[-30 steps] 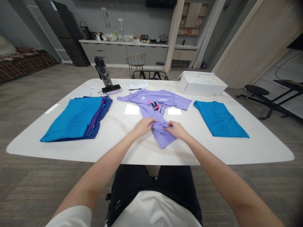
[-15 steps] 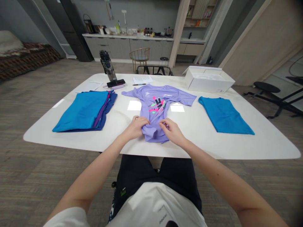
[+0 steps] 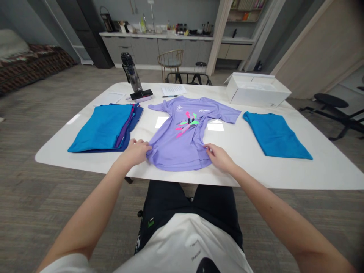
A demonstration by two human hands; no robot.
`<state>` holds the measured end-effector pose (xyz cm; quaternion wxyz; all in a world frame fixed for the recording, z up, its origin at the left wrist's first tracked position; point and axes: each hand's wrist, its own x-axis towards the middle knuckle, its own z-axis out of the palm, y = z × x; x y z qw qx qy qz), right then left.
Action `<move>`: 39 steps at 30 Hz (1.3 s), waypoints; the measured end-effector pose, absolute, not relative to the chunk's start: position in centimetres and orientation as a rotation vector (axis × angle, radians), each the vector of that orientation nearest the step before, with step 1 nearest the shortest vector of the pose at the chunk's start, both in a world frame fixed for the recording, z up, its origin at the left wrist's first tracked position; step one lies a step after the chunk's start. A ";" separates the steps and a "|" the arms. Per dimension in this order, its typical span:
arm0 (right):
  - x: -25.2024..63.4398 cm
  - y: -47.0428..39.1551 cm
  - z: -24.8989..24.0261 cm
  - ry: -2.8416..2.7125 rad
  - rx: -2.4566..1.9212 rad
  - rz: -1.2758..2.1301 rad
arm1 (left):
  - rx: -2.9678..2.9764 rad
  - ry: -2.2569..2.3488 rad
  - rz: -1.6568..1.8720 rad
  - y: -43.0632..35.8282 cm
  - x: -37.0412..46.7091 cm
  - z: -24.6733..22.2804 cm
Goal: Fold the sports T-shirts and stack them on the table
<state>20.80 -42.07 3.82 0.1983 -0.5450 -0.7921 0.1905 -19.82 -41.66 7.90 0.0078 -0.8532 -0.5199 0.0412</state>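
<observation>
A lavender T-shirt (image 3: 182,140) with a pink, green and black print lies face up on the white table (image 3: 250,174), its collar away from me and its hem toward me. My left hand (image 3: 137,152) pinches the shirt's left edge near the hem, where the cloth bunches at the fingertips. On the opposite side, my right hand (image 3: 218,156) has thumb and fingers closed on the right edge, a little above the hem. Creases run through the shirt's right half, and both short sleeves stretch outward.
Left of the shirt lies a stack of folded blue and purple garments (image 3: 102,129); a folded blue garment (image 3: 277,134) lies to the right. Farther back are a handheld vacuum (image 3: 133,77), a pen (image 3: 170,96), printed paper (image 3: 174,90) and an open white box (image 3: 257,91).
My left hand has moved left and my right hand slightly right. Between them the bunched lower part of the shirt has spread wide, so the hem now lies broad.
</observation>
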 end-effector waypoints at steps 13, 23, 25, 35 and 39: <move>20.3 -42.5 4.3 -2.613 -1.593 0.303 | -2.711 -1.568 -0.101 -43.6 -10.5 4.8; 30.0 -46.7 6.3 -2.593 -2.004 0.136 | -2.659 -1.587 -0.237 -45.0 -9.7 3.4; 29.8 -47.4 6.7 -2.562 -1.899 0.109 | -2.723 -1.523 -0.298 -45.0 -9.3 3.4; 29.2 -48.7 7.0 -2.616 -1.927 0.441 | -3.019 -1.305 -0.251 -46.8 -8.1 3.7; 28.9 -47.6 7.1 -2.596 -1.967 0.398 | -2.951 -1.426 -0.218 -46.5 -8.5 4.1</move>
